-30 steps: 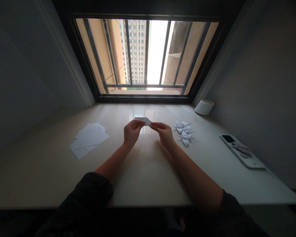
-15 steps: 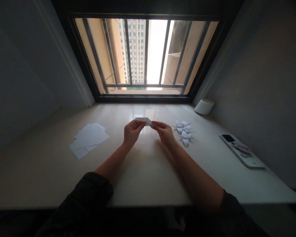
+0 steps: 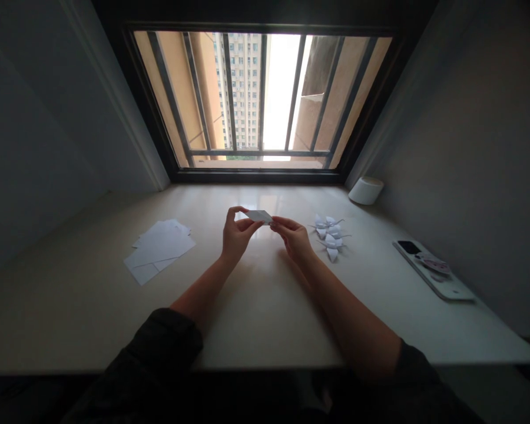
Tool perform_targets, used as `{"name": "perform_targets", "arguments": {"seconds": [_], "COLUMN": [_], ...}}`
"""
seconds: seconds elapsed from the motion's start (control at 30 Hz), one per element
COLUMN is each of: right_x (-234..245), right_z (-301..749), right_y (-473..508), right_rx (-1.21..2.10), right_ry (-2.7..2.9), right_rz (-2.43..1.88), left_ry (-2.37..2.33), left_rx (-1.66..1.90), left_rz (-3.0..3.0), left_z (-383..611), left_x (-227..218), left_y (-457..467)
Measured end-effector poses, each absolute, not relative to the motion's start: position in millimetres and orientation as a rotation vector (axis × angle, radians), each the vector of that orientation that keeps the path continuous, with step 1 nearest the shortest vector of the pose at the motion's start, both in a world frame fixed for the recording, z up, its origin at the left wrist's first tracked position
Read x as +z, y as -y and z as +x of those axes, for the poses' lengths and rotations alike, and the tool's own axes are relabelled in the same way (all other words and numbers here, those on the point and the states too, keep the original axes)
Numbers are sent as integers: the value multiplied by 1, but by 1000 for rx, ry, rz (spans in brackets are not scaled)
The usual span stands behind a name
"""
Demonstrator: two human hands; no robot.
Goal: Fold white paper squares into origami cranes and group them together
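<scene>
A small folded piece of white paper (image 3: 259,216) is held up between my two hands above the counter. My left hand (image 3: 238,234) pinches its lower left side with the thumb, while the index finger arches up to its far left corner. My right hand (image 3: 295,237) grips the right corner between thumb and fingers. To the right of my right hand lie several folded paper cranes (image 3: 331,234) in a cluster. At the left, a loose pile of white paper sheets (image 3: 161,250) rests on the counter.
The pale counter (image 3: 247,318) runs to a barred window (image 3: 260,100). A white cylindrical object (image 3: 365,191) stands at the back right corner. A phone (image 3: 433,271) with a ring-like grip on its back lies near the right wall.
My left index finger has lifted and bent towards the far left corner, and more of the folded paper now shows as a diamond. My right hand has barely moved.
</scene>
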State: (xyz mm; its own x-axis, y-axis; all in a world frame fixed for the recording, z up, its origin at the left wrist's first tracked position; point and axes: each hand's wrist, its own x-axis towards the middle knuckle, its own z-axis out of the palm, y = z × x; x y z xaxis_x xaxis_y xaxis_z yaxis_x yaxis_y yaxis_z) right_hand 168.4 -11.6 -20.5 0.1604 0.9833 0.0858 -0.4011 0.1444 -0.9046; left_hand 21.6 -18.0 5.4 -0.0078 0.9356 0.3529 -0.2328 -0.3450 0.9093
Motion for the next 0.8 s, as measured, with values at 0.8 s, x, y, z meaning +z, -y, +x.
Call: {"name": "perform_targets", "arguments": {"seconds": [0.8], "right_x": [-22], "right_z": [168], "right_y": [10], "right_rx": [1189], "right_ry": [876], "right_rz": [-882], "left_ry": [-857], "left_rx": [1400], "left_rz": [1065], "left_z": [22], "left_x": [6], "left_y": [15]}}
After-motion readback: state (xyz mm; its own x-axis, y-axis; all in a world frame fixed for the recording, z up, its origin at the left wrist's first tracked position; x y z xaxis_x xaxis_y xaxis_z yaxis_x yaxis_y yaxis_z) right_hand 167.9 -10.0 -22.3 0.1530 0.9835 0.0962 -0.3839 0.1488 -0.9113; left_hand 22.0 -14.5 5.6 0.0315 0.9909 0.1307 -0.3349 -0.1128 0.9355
